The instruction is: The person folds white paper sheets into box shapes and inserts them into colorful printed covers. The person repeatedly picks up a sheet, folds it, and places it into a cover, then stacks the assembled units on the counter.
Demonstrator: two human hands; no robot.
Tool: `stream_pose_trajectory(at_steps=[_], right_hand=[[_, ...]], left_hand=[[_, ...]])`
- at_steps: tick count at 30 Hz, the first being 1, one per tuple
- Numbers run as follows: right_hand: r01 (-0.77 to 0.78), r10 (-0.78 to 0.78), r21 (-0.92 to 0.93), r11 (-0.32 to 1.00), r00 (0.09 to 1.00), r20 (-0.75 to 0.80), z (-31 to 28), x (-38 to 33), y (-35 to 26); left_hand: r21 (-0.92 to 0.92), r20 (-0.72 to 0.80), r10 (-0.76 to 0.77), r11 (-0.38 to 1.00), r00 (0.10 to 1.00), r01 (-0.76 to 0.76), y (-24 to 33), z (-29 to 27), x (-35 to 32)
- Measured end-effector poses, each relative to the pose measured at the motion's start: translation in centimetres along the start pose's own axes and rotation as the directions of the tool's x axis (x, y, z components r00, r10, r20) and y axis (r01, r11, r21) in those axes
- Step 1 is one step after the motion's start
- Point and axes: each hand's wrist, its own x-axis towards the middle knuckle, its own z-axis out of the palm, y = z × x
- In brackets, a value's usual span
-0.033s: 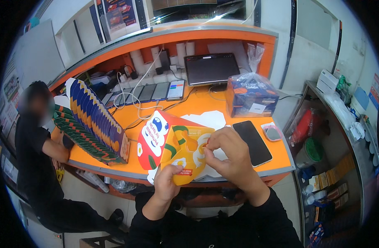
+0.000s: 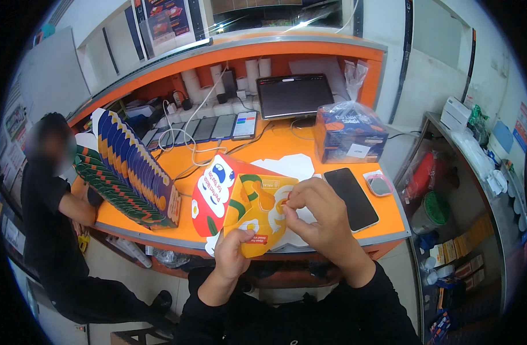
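In the head view, the left hand (image 2: 231, 253) grips the lower left corner of a yellow card box (image 2: 269, 223), its thumb pressed flat on the printed face. The box is thin, smooth, folded card with angled creases, a rounded cut-out and curved green bands. It is held up between the two hands over the counter (image 2: 252, 146), which has a flat orange top and a grey edge strip. The right hand (image 2: 323, 214) has its fingers curled, with the tips at the box's right edge; whether they pinch the card I cannot tell.

Just left of the box, beyond the left hand, is a glossy red card piece (image 2: 201, 214) with a white, scalloped print. White card (image 2: 292, 165) with a wavy outline lies behind the grip. Just right of the right hand lies a flat black tablet (image 2: 354, 200) with rounded corners. Well left of the grip stands a ridged stack of folded dark blue and green cartons (image 2: 136, 172). Beyond the right hand sits a blue box (image 2: 350, 141) in crinkled clear plastic.

Compared with the earlier frame, almost nothing differs: both hands and the yellow card box keep their places.
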Motion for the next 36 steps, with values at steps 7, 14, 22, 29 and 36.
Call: stream_pose_trajectory(at_steps=[7, 14, 22, 29, 36], right_hand=[[-0.183, 0.166, 0.232, 0.955, 0.982, 0.091, -1.0, 1.2, 1.6], [0.077, -0.080, 0.121, 0.990, 0.997, 0.019, -2.2, -1.9, 2.3], [-0.453, 0.451, 0.873, 0.178, 0.826, 0.337, 1.1, -3.6, -0.7], [-0.263, 0.231, 0.420, 0.868, 0.965, 0.127, 3.3, -4.3, -2.8], [-0.115, 0.135, 0.136, 0.984, 0.979, -0.150, -1.0, -2.9, -2.9]], left_hand=[[0.109, 0.190, -0.099, 0.991, 0.977, 0.079, 0.6, -0.1, -0.1], [-0.678, 0.325, 0.240, 0.734, 0.915, 0.048, 2.1, -3.5, 3.8], [-0.749, 0.305, 0.020, 0.622, 0.952, 0.227, 1.1, -3.5, 4.2], [-0.400, 0.355, 0.198, 0.915, 0.914, -0.043, -2.8, -2.6, 2.2], [-0.645, 0.334, 0.217, 0.763, 0.917, 0.054, -2.1, -2.7, 2.1]])
